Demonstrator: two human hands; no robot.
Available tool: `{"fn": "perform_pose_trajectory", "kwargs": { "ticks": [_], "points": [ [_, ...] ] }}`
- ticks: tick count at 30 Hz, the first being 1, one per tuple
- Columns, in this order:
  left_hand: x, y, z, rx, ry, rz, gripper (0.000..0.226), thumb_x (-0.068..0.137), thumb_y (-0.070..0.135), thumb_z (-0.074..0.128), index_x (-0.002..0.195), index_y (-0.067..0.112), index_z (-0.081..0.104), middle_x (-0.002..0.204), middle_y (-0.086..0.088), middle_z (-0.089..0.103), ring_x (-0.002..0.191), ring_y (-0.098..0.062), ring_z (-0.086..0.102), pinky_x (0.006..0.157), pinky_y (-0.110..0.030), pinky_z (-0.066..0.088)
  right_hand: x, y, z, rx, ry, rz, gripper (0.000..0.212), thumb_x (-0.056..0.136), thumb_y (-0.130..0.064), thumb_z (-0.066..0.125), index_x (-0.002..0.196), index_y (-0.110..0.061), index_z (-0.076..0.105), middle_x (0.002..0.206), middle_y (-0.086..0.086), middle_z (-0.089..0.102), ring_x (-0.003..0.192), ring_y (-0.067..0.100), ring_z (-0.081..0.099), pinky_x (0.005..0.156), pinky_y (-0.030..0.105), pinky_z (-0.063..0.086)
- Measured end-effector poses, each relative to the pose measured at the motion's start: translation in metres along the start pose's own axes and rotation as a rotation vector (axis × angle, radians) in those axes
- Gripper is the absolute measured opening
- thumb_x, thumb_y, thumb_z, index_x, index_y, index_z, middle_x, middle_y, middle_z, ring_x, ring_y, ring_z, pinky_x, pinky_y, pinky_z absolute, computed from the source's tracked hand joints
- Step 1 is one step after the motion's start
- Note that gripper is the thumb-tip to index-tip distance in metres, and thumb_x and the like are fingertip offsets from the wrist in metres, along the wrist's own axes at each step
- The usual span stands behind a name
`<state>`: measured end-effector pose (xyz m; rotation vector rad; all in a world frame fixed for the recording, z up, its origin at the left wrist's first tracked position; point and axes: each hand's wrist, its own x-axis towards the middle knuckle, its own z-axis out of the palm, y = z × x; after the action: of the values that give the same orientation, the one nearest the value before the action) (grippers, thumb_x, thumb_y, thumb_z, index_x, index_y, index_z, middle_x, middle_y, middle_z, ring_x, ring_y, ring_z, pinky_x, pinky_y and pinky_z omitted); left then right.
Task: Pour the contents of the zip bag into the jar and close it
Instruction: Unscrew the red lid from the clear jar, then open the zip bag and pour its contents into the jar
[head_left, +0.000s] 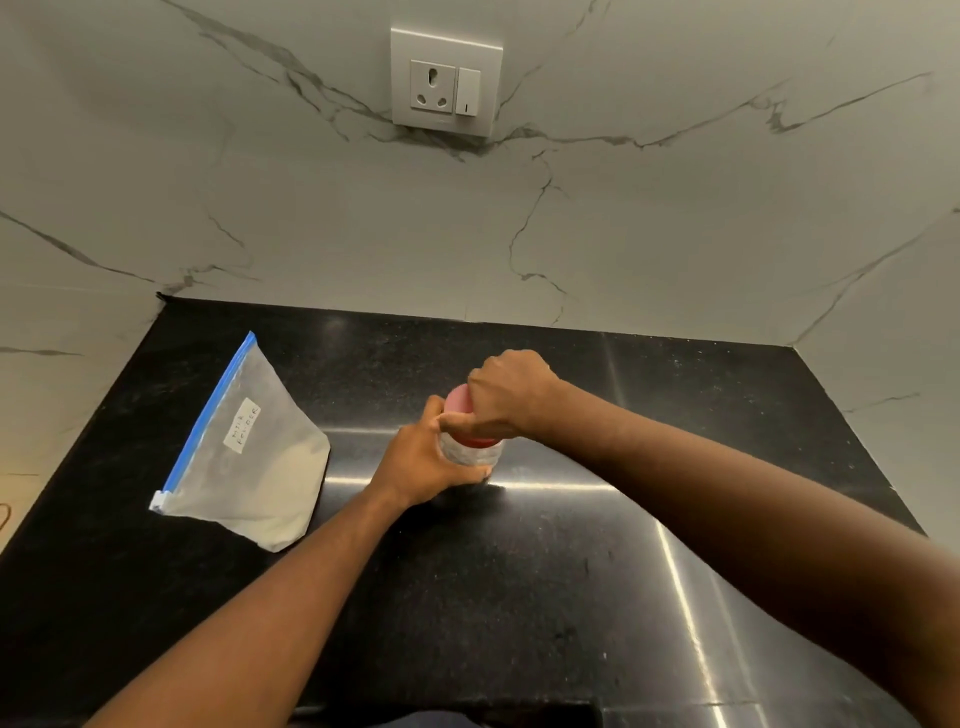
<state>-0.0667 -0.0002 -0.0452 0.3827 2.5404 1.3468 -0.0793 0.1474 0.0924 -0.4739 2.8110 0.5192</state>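
Observation:
A small clear jar (475, 456) stands upright on the black countertop (571, 571), near its middle. My left hand (423, 462) wraps around the jar's body from the left. My right hand (506, 397) grips the red lid (458, 402) on top of the jar from above and the right. Most of the jar is hidden by my fingers. A clear zip bag (249, 457) with a blue zip strip and a handwritten white label lies flat to the left, pale powder inside it. Its white slider sits at the near end.
Grey-veined marble walls close in the counter at the back and on both sides. A white wall socket with a switch (445, 83) is mounted on the back wall above the jar. The counter's front edge runs along the bottom of the view.

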Motion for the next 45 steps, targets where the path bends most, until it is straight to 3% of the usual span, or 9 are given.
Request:
{"fn": "perform_pose_trajectory", "kwargs": {
  "ticks": [2,6,10,19,24,32,37,41,45],
  "points": [
    [-0.001,0.002,0.0,0.008,-0.008,-0.019,0.09,0.052,0.068,0.092,0.117,0.059,0.03,0.101,0.03,0.058,0.089,0.002,0.06,0.065,-0.008,0.042,0.004,-0.006,0.002,0.117,-0.028,0.017,0.074,0.09,-0.081,0.047,0.112,-0.013,0.07,0.077,0.002,0.062,0.067,0.017,0.059,0.057,0.029,0.044],
    [-0.003,0.004,0.001,0.042,-0.014,-0.016,0.11,0.052,0.072,0.09,0.142,0.042,0.034,0.12,0.018,0.061,0.106,-0.006,0.062,0.078,-0.015,0.046,0.001,-0.003,-0.006,0.069,-0.035,-0.209,0.079,0.078,-0.053,0.082,0.146,-0.029,0.051,0.127,0.004,0.058,0.104,0.024,0.06,0.066,0.03,0.044],
    [-0.003,0.006,-0.001,0.04,-0.018,0.008,0.105,0.055,0.067,0.089,0.142,0.034,0.041,0.129,0.009,0.068,0.112,-0.012,0.067,0.087,-0.025,0.054,-0.014,0.014,-0.016,0.115,0.174,-0.368,0.081,0.073,-0.027,0.087,0.142,-0.036,0.045,0.139,0.005,0.048,0.116,0.025,0.053,0.067,0.027,0.046],
    [-0.014,0.01,0.006,-0.007,0.068,-0.025,0.088,0.058,0.056,0.094,0.129,0.031,0.048,0.122,0.008,0.071,0.109,-0.013,0.069,0.089,-0.031,0.058,-0.055,0.053,0.083,1.11,0.536,0.422,0.054,0.072,-0.038,0.091,0.103,-0.018,0.051,0.11,0.003,0.063,0.099,0.021,0.062,0.074,0.028,0.055],
    [-0.028,0.016,0.017,-0.024,0.112,-0.008,0.11,0.062,0.048,0.097,0.151,0.03,0.035,0.147,0.005,0.055,0.132,-0.015,0.055,0.106,-0.035,0.05,-0.056,0.015,0.163,1.185,0.518,0.662,0.04,0.077,-0.044,0.088,0.076,-0.022,0.055,0.118,0.001,0.062,0.111,0.021,0.061,0.081,0.029,0.05],
    [-0.055,0.021,0.021,0.014,0.172,-0.137,0.135,0.065,0.058,0.095,0.165,0.028,0.01,0.171,-0.005,0.015,0.156,-0.028,0.027,0.123,-0.051,0.036,-0.057,-0.005,0.188,1.013,0.353,0.636,0.038,0.085,-0.054,0.078,0.097,-0.021,0.064,0.162,0.009,0.041,0.148,0.028,0.041,0.109,0.043,0.047],
    [-0.084,0.035,0.006,-0.021,0.26,-0.113,0.105,0.075,0.045,0.092,0.158,0.031,0.029,0.163,-0.002,0.029,0.147,-0.02,0.038,0.118,-0.048,0.043,-0.075,-0.01,0.162,1.061,0.596,0.564,0.023,0.091,-0.035,0.078,0.102,-0.018,0.069,0.157,0.008,0.047,0.144,0.027,0.044,0.109,0.041,0.049],
    [-0.113,0.054,-0.016,-0.121,0.389,-0.058,0.071,0.086,0.037,0.086,0.144,0.04,0.045,0.147,0.012,0.047,0.121,0.001,0.055,0.096,-0.022,0.05,-0.083,-0.031,0.113,1.198,0.826,0.337,0.011,0.09,-0.024,0.08,0.096,-0.019,0.071,0.139,0.003,0.058,0.133,0.013,0.047,0.101,0.007,0.033],
    [-0.145,0.071,-0.053,-0.15,0.517,-0.003,0.041,0.092,0.032,0.079,0.127,0.034,0.059,0.126,0.017,0.066,0.11,0.004,0.066,0.084,-0.011,0.054,-0.078,-0.076,0.056,1.232,0.901,0.039,0.009,0.09,-0.02,0.078,0.094,-0.021,0.07,0.126,-0.004,0.064,0.123,0.011,0.054,0.105,0.027,0.044]
  ]
}}
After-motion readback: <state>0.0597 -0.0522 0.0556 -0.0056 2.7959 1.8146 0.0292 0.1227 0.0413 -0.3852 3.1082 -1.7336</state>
